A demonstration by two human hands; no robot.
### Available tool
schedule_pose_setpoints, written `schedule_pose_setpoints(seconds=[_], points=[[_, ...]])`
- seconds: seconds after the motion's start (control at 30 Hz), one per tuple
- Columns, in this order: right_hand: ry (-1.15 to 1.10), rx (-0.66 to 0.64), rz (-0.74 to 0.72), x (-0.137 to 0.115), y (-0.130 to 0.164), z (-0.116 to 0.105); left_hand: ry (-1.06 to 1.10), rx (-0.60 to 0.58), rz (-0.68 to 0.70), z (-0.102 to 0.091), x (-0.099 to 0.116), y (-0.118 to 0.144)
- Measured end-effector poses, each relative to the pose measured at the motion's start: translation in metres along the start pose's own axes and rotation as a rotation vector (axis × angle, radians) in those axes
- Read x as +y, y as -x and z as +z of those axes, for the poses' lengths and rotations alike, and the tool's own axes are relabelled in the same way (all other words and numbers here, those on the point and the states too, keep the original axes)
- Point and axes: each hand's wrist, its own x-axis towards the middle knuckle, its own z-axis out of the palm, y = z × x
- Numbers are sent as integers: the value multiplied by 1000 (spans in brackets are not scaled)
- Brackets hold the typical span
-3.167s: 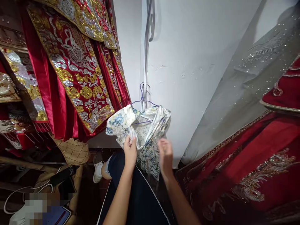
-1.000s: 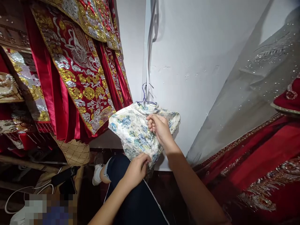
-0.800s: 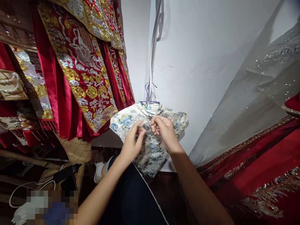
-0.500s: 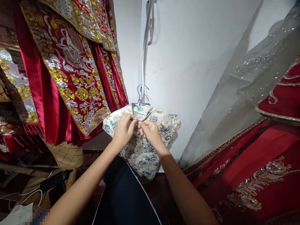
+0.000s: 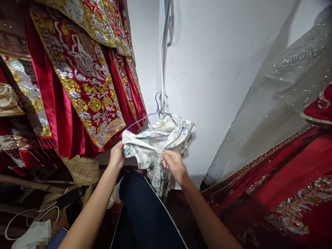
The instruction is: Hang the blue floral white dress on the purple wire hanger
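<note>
A pale floral garment point(image 5: 145, 157) with a blue-green pattern hangs in front of me on a thin purple wire hanger point(image 5: 138, 121). My left hand point(image 5: 117, 155) is closed on the cloth at the garment's left shoulder. With my right hand point(image 5: 173, 164) I pinch the front of the garment near the middle of its neckline. The neckline gapes, and the hanger's left arm lies bare above the cloth. Over the right end of the hanger the garment is still draped and bunched. The fingertips of my left hand are partly hidden.
Red robes point(image 5: 85, 86) with gold and silver embroidery hang at left. A white strap point(image 5: 164, 55) runs down the white wall to the hanger's hook. Sparkling sheer fabric point(image 5: 246, 121) and a red beaded garment point(image 5: 285, 166) fill the right. White cables point(image 5: 31, 211) lie at lower left.
My hands have moved apart from the neckline, the left one out to the shoulder. The neckline has opened wide, and the left shoulder has come off the hanger's arm.
</note>
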Motion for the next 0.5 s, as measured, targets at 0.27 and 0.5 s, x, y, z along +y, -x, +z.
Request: schedule_pose_setpoints(seconds=[0.27, 0.5], points=[[158, -276, 152, 27, 35, -14, -173, -306, 1, 13, -15, 44], [311, -139, -94, -6, 31, -12, -242, -516, 405, 72, 70, 116]])
